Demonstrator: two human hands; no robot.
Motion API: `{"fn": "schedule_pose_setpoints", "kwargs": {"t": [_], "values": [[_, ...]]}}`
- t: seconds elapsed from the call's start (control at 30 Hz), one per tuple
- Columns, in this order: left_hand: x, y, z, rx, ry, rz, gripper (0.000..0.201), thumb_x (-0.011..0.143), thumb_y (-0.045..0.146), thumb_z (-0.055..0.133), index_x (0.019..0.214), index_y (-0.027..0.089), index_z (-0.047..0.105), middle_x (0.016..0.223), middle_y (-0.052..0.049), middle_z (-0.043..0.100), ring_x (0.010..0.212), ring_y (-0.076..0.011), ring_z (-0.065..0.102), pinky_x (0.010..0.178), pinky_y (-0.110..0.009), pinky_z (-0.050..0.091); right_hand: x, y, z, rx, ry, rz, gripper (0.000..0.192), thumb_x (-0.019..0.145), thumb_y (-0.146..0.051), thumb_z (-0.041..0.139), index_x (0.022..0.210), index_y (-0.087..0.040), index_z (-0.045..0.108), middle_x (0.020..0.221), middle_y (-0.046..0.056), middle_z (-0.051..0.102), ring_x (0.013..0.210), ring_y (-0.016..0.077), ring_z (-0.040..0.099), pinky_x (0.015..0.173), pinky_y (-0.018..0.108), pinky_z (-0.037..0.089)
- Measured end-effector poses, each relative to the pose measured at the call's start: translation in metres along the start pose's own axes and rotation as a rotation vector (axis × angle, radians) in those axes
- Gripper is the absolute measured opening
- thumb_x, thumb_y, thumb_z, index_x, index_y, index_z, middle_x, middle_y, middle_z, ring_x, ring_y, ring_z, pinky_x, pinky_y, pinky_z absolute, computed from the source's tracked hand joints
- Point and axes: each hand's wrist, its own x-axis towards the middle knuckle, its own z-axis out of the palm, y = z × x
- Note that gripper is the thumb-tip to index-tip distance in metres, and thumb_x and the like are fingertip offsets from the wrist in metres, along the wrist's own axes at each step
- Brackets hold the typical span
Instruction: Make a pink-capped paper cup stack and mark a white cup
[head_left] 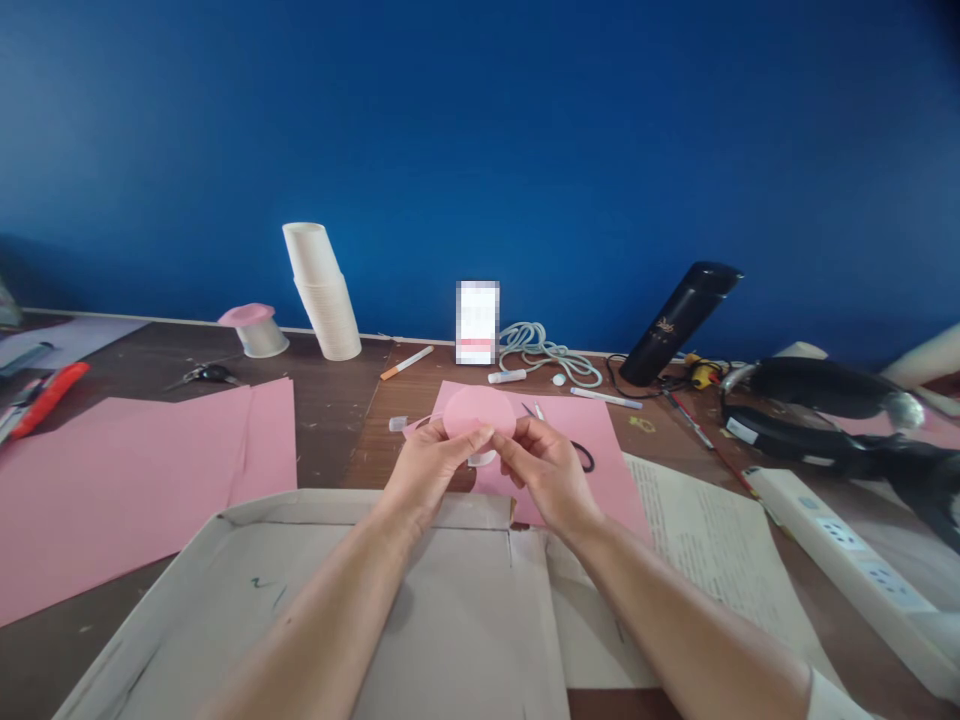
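pink paper disc (pixel 478 412), round, flat

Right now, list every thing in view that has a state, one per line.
pink paper disc: held up, pinched by both hands.
left hand: grip shut on the disc's lower edge.
right hand: grip shut on the disc.
stack of paper cups: upside down, leaning.
black flask: tilted against the wall.
white cable: coiled, loose.
cardboard tray: open, lying flat.
orange marker: capped, lying flat.
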Motion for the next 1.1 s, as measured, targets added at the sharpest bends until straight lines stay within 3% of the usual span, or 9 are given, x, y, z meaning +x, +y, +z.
{"fn": "schedule_pose_setpoints", "kwargs": {"t": [0.2,0.33,0.67,0.9,1.1], "values": [[0.0032,-0.0013,-0.0011,-0.094,0.041,0.026,0.022,0.065,0.033,0.075,0.073,0.013,0.068,0.072,-0.003,0.062,0.057,-0.0076,0.043,0.055,-0.023,0.035,-0.0013,-0.0015,-0.0003,0.134,-0.089,0.010,0.036,0.085,-0.052,0.051,0.081,-0.018,0.063,0.057,-0.002,0.053,0.049,0.0071,0.043,0.045,0.020,0.031],[0.0034,0.0001,-0.0015,-0.104,0.048,0.033,0.022,0.064,0.033,0.076,0.067,0.013,0.066,0.067,-0.003,0.060,0.058,-0.0082,0.044,0.054,-0.022,0.035,-0.0024,-0.0037,0.0010,0.075,-0.119,0.038,0.031,0.079,-0.048,0.061,0.084,-0.018,0.064,0.057,-0.003,0.053,0.047,0.0062,0.041,0.044,0.020,0.030],[-0.0024,0.0028,0.0032,-0.101,0.035,0.010,0.025,0.062,0.035,0.076,0.068,0.013,0.065,0.067,-0.004,0.062,0.062,-0.0133,0.054,0.059,-0.027,0.042,-0.0008,-0.0003,0.0069,0.031,-0.001,-0.040,0.027,0.072,-0.040,0.071,0.066,-0.018,0.058,0.053,-0.006,0.050,0.048,0.0060,0.038,0.046,0.021,0.028],[-0.0040,0.0071,0.0010,-0.098,-0.023,-0.037,0.023,0.064,0.035,0.075,0.068,0.013,0.068,0.066,-0.003,0.061,0.058,-0.0108,0.050,0.057,-0.026,0.039,-0.0018,-0.0008,0.0076,0.042,0.009,-0.025,0.028,0.074,-0.044,0.068,0.069,-0.018,0.058,0.052,-0.005,0.049,0.047,0.0074,0.038,0.046,0.022,0.029],[-0.0013,0.0074,-0.0047,-0.174,-0.067,-0.023,0.030,0.065,0.045,0.072,0.072,0.016,0.068,0.076,-0.005,0.065,0.067,-0.0129,0.054,0.059,-0.025,0.040,-0.0008,0.0032,0.0048,0.089,0.015,-0.008,0.030,0.073,-0.044,0.069,0.067,-0.018,0.055,0.051,-0.005,0.049,0.047,0.0075,0.039,0.048,0.022,0.029]]}}
